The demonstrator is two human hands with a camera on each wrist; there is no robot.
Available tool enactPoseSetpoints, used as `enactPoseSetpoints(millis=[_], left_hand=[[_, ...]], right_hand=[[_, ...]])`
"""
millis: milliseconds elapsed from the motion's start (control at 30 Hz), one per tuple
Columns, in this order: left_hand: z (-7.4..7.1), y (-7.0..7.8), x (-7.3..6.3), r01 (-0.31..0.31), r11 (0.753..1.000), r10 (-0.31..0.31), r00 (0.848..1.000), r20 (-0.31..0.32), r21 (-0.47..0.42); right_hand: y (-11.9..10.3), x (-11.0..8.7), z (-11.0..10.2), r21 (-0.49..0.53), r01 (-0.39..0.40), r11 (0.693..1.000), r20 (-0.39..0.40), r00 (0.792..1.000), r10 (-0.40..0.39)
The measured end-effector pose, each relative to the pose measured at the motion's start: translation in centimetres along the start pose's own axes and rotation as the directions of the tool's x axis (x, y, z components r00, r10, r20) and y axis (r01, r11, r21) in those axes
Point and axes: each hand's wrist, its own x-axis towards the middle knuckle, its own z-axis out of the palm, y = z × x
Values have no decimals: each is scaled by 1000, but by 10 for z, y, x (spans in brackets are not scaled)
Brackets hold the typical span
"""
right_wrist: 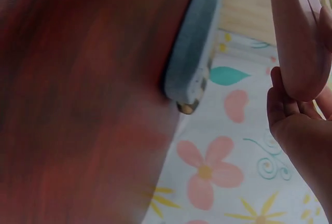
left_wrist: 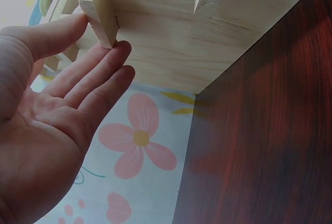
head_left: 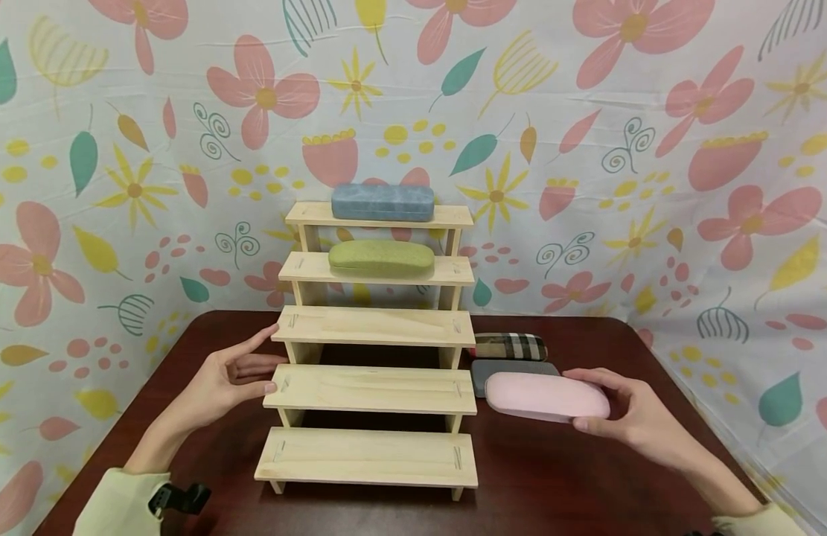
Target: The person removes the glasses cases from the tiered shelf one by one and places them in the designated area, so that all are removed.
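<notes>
My right hand (head_left: pixel 637 417) grips one end of a pink glasses case (head_left: pixel 547 396), holding it above the table to the right of a stepped wooden display rack (head_left: pixel 366 455). In the right wrist view the pink case (right_wrist: pixel 300 37) sits between thumb and fingers. My left hand (head_left: pixel 219 380) touches the rack's left side, its fingers fairly straight against the shelf ends. The left wrist view shows its fingertips (left_wrist: pixel 122 53) at a board end. A blue glasses case (head_left: pixel 382 203) lies on the top shelf, a green one (head_left: pixel 381 257) on the shelf below.
Right of the rack, a grey glasses case (head_left: pixel 481 378) lies partly hidden beneath the pink one in the head view. A plaid glasses case (head_left: pixel 510 346) lies behind it. The dark wooden table (head_left: pixel 540 484) meets a flower-printed cloth (head_left: pixel 574 223) at the back and sides.
</notes>
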Motion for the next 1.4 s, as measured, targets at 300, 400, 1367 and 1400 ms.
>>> enactPoseSetpoints(millis=[300, 400, 1367, 1400], left_hand=[[0, 1, 1, 3, 1000, -3, 1000, 2, 14], [1, 1, 1, 3, 1000, -3, 1000, 2, 23], [0, 3, 0, -9, 1000, 9, 1000, -4, 26], [0, 2, 0, -11, 1000, 11, 1000, -4, 28]], right_hand=[[20, -1, 10, 16, -107, 994, 38, 994, 107], [24, -1, 13, 26, -131, 991, 53, 990, 129], [46, 2, 24, 26, -173, 985, 101, 980, 170], [47, 2, 24, 27, -179, 984, 104, 979, 175]])
